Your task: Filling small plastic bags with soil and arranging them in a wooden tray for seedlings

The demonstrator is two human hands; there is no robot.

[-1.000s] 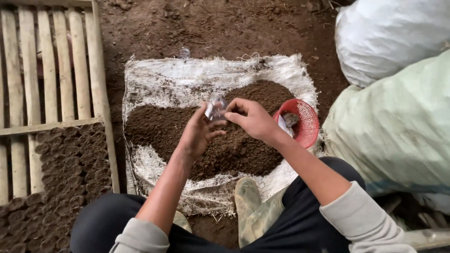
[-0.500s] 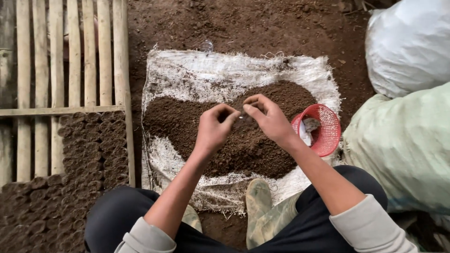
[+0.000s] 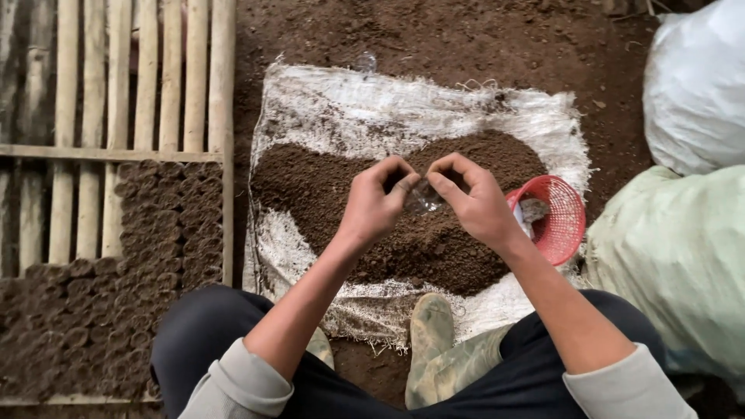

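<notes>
Head view, looking straight down. At far left a rack of bamboo slats [image 3: 116, 77] is seen, and below it rows of small soil-filled bags [image 3: 101, 295] are packed tight inside a wooden frame [image 3: 226, 194]. Just right of that frame a white woven sack [image 3: 372, 109] is spread flat on the dirt ground [image 3: 434, 31], and a dark mound of soil [image 3: 326, 186] is heaped across its middle.

Over that mound the left hand [image 3: 376, 203] is held, thumb and forefinger pinched on the left edge of a small clear plastic bag [image 3: 425, 199]. The bag is gripped from the other side by the right hand [image 3: 475, 203], its fingertips closed on the right edge, so the bag is held between both hands just above the soil, near the centre of the sack. Whether anything is inside the bag cannot be told.

At the near edge a muddy rubber boot [image 3: 434, 341] is planted on the sack, between dark trouser legs [image 3: 209, 334].

Just right of the right hand a red plastic basket [image 3: 566, 225] is set at the sack's right edge, with something pale inside it. Further right a pale green bag [image 3: 675, 264] is bulging, and a white bag [image 3: 694, 85] is piled behind it at far right.
</notes>
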